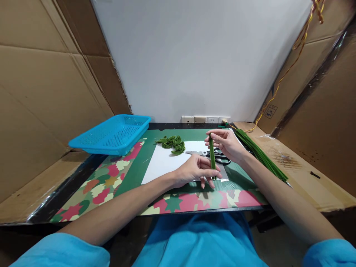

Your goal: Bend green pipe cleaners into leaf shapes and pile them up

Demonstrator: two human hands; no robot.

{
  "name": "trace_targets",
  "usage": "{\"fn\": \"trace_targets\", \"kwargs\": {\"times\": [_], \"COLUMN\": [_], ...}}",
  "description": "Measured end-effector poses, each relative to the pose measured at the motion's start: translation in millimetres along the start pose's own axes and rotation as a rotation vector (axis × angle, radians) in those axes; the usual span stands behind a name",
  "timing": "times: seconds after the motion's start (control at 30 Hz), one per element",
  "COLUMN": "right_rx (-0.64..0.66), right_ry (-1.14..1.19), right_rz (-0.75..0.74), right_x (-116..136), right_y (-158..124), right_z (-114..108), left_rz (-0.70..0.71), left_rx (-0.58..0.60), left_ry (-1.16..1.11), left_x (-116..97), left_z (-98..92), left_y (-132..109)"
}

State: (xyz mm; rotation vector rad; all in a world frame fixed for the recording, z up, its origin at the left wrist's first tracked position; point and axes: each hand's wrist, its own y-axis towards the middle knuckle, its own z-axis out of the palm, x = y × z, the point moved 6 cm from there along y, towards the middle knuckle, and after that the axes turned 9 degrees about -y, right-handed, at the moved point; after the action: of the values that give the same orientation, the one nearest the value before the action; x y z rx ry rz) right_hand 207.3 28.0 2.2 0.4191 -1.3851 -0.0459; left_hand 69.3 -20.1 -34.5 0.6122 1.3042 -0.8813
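Observation:
A green fuzzy pipe cleaner (212, 155), seemingly doubled into a narrow strip, stands nearly upright between my two hands. My left hand (196, 171) pinches its lower end, with the other fingers loosely spread. At the upper end, my right hand (224, 142) grips it between thumb and fingers. Black-handled scissors (221, 158) lie on the white paper (164, 163) behind the strip, partly covered by it and by my hands; their blades point left. On the paper's far left edge sits a small heap of curled green pipe cleaner pieces (174, 144).
A blue perforated basket (116, 135) rests at the left. Long green pipe cleaners (261, 155) lie bundled at the right, beside my right forearm. Cardboard walls stand on both sides. Power sockets (205, 119) line the back wall, and a twisted yellow wire (280, 81) hangs at the right.

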Motion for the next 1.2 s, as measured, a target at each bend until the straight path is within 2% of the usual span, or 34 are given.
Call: {"fn": "trace_targets", "kwargs": {"times": [0.27,0.53,0.7,0.93,1.2], "right_rx": [-0.018,-0.035,-0.008,0.099,0.077], "right_ry": [0.003,0.023,0.032,0.056,0.049], "right_rz": [0.021,0.000,-0.022,0.048,0.083], "right_x": [0,-1,-1,1,-4], "right_y": [0,1,1,-3,-1], "right_z": [0,-4,-6,6,0], "left_rz": [-0.035,-0.111,-0.117,-0.116,-0.105], "left_rx": [0.006,0.035,0.023,0.006,0.023], "left_ry": [-0.064,-0.065,-0.093,-0.089,-0.100], "left_x": [5,6,7,5,8], "left_z": [-4.5,-0.1,-1.9,-3.0,-3.6], "left_y": [2,-1,-1,-3,0]}}
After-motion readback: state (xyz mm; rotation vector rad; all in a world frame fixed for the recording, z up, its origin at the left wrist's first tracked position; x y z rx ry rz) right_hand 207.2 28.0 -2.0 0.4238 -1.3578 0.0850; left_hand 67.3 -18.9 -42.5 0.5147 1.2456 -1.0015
